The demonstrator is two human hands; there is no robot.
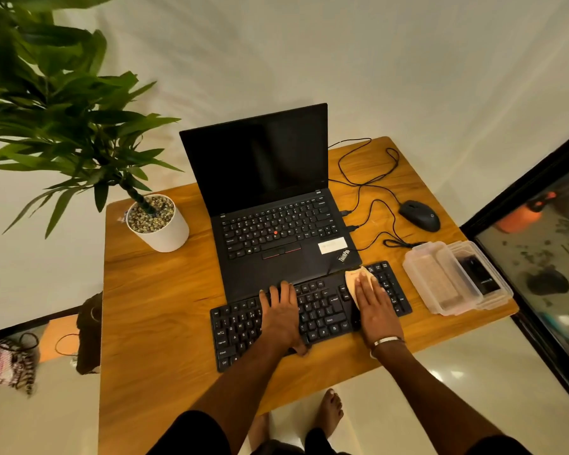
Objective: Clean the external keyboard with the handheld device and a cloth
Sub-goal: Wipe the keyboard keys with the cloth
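Now the left hand (281, 315) lies flat with fingers spread on the middle of the black keyboard (309, 315), near the tabletop's (165, 290) front edge. Further right, the right hand (375, 308) presses a pale cloth (353, 280) onto the keys, fingers together. A clear box (454, 277) sits by the right edge.

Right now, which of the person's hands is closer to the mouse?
The right. The right hand presses a cloth on the keyboard's right part, below the mouse; the left hand rests mid-keyboard, farther away.
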